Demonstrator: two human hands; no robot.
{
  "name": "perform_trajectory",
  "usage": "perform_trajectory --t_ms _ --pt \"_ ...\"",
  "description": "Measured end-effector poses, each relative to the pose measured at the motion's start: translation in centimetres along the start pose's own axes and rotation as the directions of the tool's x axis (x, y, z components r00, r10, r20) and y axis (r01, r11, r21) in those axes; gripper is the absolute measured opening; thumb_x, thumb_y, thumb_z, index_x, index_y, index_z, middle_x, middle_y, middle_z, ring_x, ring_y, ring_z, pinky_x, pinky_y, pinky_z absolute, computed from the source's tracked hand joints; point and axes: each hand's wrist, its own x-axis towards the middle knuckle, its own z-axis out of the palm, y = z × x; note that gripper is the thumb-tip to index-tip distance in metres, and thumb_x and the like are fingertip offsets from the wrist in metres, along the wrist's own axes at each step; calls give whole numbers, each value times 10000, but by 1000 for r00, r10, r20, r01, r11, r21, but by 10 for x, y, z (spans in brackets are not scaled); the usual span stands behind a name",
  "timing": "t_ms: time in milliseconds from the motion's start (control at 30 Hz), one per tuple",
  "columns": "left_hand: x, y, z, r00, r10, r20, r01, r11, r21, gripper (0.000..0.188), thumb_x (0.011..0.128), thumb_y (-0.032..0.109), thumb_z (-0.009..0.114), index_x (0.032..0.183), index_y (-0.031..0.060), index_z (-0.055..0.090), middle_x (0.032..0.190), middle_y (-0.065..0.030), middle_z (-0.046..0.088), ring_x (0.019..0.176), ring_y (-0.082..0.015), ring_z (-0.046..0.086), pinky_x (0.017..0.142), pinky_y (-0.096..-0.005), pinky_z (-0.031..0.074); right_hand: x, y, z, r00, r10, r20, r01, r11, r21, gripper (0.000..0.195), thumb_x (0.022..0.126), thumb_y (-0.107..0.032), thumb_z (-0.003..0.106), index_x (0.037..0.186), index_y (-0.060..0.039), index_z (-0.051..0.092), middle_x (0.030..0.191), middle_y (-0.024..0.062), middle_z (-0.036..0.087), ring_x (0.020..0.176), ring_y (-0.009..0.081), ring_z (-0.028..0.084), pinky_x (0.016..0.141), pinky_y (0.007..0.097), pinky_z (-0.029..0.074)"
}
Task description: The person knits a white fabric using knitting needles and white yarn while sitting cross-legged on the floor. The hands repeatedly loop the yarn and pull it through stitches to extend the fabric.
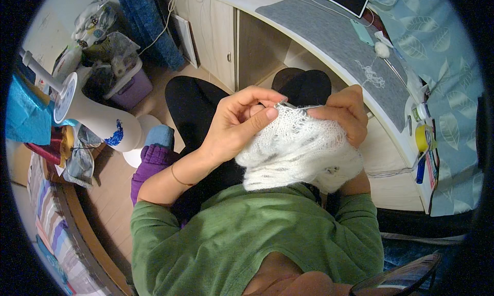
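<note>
A piece of white openwork knitting hangs between my two hands, above my lap. My left hand pinches its top edge between thumb and forefinger, where a short bit of a metal knitting needle shows. My right hand grips the same edge from the other side, fingers curled over it. Most of the needle is hidden by the stitches and fingers. The fabric drapes down in loose folds and touches my green top.
A curved desk with a grey felt mat lies ahead and to the right, holding a tablet, loose white yarn, metal needles and yellow tape. To the left stand a white appliance and a purple storage bin.
</note>
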Motion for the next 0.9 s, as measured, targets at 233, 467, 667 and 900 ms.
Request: perform_trajectory --t_ms 233,467,667,900 --pt "0 -1 1 999 13 -39 -13 1000 -8 173 833 55 552 988 -21 567 909 -58 619 751 -36 539 646 -161 438 2 4 1 1000 -12 24 10 995 99 296 473 -166 661 762 -101 648 702 1 482 651 181 436 607 304 343" --pt "0 -5 1 997 -60 -53 62 998 33 161 830 32 545 973 -23 593 853 -28 589 712 -28 499 619 -162 407 -1 5 8 993 -102 61 104 994 -31 277 485 -165 669 756 -114 639 716 19 492 680 203 470 627 305 359" --pt "-1 -17 3 998 -51 47 36 959 279 198 831 38 531 1011 -12 598 798 -20 535 727 -54 485 632 -183 377 14 4 13 961 38 273 -14 996 -89 493 527 -316 705 932 -93 533 894 89 489 825 283 473 728 393 371" --pt "-3 -24 2 983 -178 35 175 981 89 163 846 46 521 991 -8 571 893 -42 582 762 -43 501 659 -178 401 8 8 8 964 -43 262 39 999 22 497 516 -297 701 955 -107 569 888 70 490 802 268 466 709 369 358"
